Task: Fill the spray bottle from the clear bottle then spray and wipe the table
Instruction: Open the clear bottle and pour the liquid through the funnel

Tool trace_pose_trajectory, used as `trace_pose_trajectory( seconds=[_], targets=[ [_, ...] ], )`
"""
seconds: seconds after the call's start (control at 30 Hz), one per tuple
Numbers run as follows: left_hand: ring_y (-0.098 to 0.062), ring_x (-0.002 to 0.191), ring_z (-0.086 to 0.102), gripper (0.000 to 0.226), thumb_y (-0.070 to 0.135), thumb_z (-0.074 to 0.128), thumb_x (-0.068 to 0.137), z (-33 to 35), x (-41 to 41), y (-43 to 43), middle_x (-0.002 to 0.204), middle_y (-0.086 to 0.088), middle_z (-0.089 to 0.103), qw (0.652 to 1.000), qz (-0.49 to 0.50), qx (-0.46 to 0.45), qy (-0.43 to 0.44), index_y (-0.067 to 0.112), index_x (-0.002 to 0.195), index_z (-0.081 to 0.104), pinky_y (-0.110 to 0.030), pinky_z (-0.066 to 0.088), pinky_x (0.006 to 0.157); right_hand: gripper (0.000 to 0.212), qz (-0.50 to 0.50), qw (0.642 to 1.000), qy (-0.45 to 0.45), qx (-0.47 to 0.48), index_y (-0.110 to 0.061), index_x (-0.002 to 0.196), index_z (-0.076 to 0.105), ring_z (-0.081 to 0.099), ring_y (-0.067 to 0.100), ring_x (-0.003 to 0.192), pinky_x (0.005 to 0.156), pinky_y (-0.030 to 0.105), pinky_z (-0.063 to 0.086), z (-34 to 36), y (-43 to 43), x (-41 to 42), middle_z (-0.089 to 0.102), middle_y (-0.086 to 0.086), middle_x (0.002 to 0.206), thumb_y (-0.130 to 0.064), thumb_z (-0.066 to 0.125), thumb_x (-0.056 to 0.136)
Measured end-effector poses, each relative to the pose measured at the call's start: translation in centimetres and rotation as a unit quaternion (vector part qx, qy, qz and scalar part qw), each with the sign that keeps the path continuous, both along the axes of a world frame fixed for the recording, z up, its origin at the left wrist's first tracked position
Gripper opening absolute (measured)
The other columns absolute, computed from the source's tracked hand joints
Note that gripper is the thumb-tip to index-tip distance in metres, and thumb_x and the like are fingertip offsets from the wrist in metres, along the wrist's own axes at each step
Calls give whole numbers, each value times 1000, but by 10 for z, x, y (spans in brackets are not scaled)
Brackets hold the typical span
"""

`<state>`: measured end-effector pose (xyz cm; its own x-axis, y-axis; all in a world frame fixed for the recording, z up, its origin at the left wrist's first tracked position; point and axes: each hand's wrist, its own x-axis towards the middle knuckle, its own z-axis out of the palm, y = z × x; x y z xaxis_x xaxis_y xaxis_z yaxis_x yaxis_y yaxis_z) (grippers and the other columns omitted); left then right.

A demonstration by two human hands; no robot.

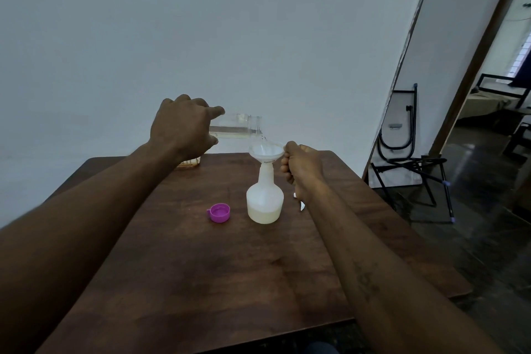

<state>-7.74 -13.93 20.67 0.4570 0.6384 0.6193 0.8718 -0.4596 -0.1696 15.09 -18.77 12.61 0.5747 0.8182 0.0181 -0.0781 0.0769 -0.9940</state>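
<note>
A white spray bottle body [265,198] stands upright on the dark wooden table [201,267], with liquid in its lower part. A white funnel [266,152] sits in its neck. My left hand [185,126] holds the clear bottle [240,129] tipped on its side, mouth over the funnel, and a thin stream runs into it. My right hand [301,165] is closed at the funnel's right rim, steadying it. Something small and white [301,204] shows just beyond my right wrist, mostly hidden.
A purple cap [219,212] lies open side up on the table left of the spray bottle. A yellowish object [189,162] sits at the table's back edge behind my left arm. A white wall is behind; a folded black frame [402,129] and doorway are at right.
</note>
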Motion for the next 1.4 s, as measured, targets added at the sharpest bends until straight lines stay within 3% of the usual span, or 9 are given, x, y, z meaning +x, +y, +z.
trace_pose_trajectory(
  seconds=[1.4],
  targets=[
    [-31, 119, 57, 61, 44, 77, 84, 2, 0, -2, 133, 2, 67, 1000, 3, 3, 6, 36, 142, 58, -46, 44, 95, 14, -3, 1000, 0, -5, -14, 77, 57, 48, 12, 49, 48, 26, 38, 2, -2, -1, 58, -4, 55, -17, 57, 91]
  ],
)
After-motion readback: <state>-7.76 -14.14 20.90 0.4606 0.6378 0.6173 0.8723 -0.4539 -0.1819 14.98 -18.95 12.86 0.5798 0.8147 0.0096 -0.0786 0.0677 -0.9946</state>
